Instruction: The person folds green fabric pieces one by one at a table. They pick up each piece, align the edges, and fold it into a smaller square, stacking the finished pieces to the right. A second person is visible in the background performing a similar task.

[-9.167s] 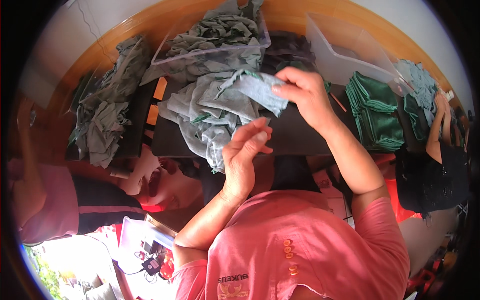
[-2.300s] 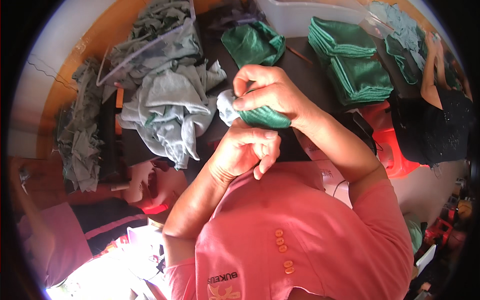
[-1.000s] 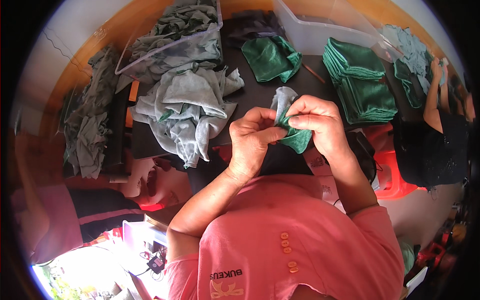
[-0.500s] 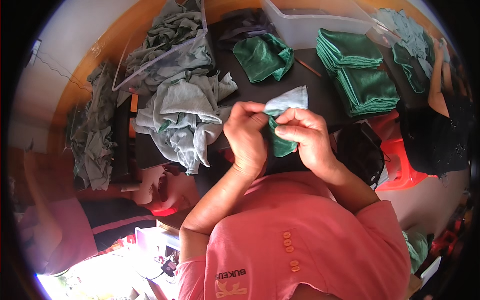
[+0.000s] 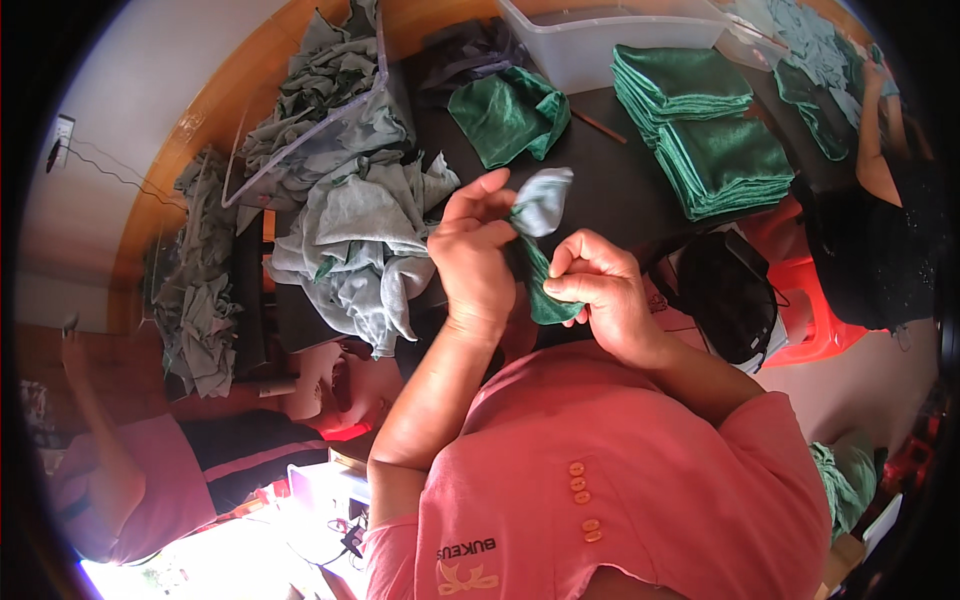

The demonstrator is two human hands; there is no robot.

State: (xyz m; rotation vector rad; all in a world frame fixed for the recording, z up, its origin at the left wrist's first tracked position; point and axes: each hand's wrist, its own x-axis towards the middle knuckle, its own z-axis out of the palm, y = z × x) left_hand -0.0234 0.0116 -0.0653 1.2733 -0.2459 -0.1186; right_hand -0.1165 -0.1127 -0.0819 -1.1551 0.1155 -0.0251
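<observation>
The right grip (image 5: 605, 295) has drawn farther from the left grip (image 5: 472, 262) than half a second ago, each pinched on the grey-and-green cloth (image 5: 543, 203) between them. Left of the left grip lies a grey cloth pile (image 5: 350, 225); beyond the right, folded green cloths (image 5: 725, 165).

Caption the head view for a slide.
Left hand and right hand hold grey and green cloth near stacked green cloths.

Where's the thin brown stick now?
Head view, upper right of centre: the stick lies on the black table, between the loose green satin cloth and stacked green satin cloths.
</observation>
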